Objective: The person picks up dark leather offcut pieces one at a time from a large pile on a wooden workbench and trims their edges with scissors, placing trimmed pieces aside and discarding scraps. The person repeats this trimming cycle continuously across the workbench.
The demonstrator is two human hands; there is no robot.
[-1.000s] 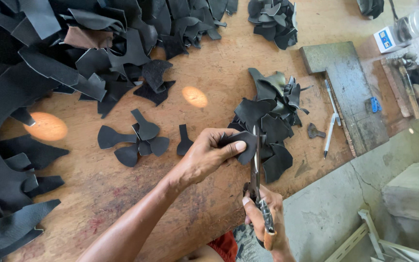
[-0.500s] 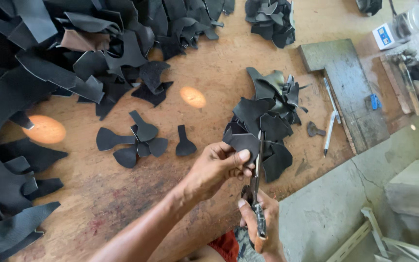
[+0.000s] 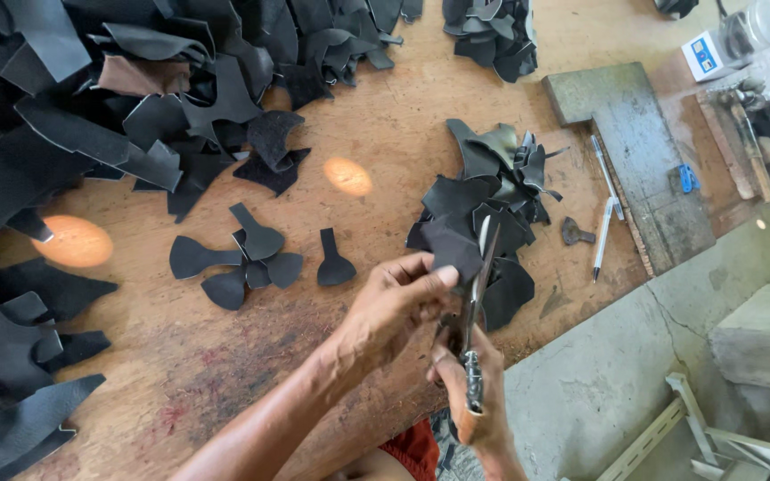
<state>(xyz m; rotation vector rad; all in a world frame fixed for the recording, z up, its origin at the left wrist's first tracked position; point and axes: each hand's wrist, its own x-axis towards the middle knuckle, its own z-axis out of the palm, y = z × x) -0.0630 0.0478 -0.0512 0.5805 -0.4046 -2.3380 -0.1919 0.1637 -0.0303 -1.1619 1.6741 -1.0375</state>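
Scissors (image 3: 474, 312) stand upright in your right hand (image 3: 474, 392), fingers closed around the handles, blades parted around a black leather piece (image 3: 453, 249). Your left hand (image 3: 394, 303) pinches that piece by its lower edge, just left of the blades, so both hands sit close together above the bench (image 3: 385, 125) edge. Right behind the scissors lies a pile (image 3: 492, 191) of cut pieces. Left of them, several small shaped cutouts (image 3: 242, 258) lie flat. Right of the pile, two pens (image 3: 606, 209) lie beside a grey slab (image 3: 639, 151).
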